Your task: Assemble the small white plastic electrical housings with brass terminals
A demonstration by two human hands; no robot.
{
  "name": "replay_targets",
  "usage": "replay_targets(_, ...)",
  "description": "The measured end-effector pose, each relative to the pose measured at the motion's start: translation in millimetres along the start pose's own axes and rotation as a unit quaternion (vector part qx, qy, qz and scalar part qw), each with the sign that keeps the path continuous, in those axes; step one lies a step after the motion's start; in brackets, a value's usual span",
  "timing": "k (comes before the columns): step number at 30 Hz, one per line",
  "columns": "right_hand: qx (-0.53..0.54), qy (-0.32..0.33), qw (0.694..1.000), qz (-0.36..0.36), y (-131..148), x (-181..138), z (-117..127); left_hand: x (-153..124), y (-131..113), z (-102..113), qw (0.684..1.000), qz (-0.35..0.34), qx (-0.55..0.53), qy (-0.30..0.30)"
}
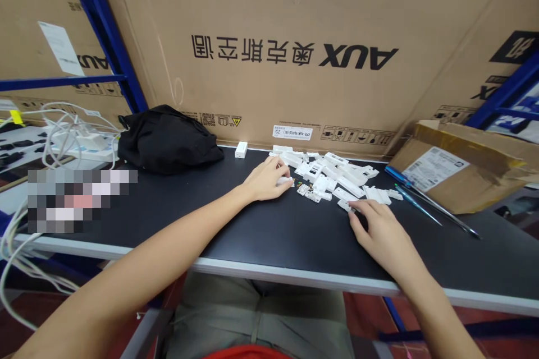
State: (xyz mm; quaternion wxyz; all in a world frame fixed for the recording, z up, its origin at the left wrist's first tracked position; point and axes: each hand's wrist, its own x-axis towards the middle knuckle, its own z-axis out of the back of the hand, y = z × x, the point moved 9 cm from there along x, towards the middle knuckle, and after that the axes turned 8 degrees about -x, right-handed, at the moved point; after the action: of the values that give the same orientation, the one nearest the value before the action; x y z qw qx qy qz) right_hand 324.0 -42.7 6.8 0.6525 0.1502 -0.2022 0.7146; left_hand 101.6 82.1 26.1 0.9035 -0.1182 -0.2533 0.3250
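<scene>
A pile of several small white plastic parts (332,175) lies on the black table (269,235) near the back. My left hand (267,178) rests at the pile's left edge, fingers curled round a small white piece (285,181). My right hand (377,227) lies in front of the pile, its fingertips pinching one small white part (345,205) at the near edge. A single white block (241,150) stands apart, to the left of the pile.
A black bag (166,137) sits at the back left, with white cables and a power strip (80,143) beyond it. Two screwdrivers (421,202) and an open cardboard box (458,171) lie at the right. A large cardboard carton (295,50) walls off the back.
</scene>
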Motion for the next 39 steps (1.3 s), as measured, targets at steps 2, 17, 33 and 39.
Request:
replay_targets(2, 0.018, 0.002, 1.000, 0.000, 3, 2, 1, -1, 1, -6, 1.000, -0.009, -0.003, 0.010)
replay_targets(17, 0.108, -0.011, 0.992, 0.058, 21, 4, 9, 1, 7, -36, 0.992, -0.056, -0.030, 0.106)
replay_targets(33, -0.002, -0.020, 0.998, -0.062, -10, -1, 0, -4, -41, -27, 0.985, -0.155, -0.041, 0.068)
replay_targets(39, -0.033, 0.024, 0.988, -0.152, -23, -7, 2, -14, -74, -27, 0.966, -0.243, -0.046, 0.068)
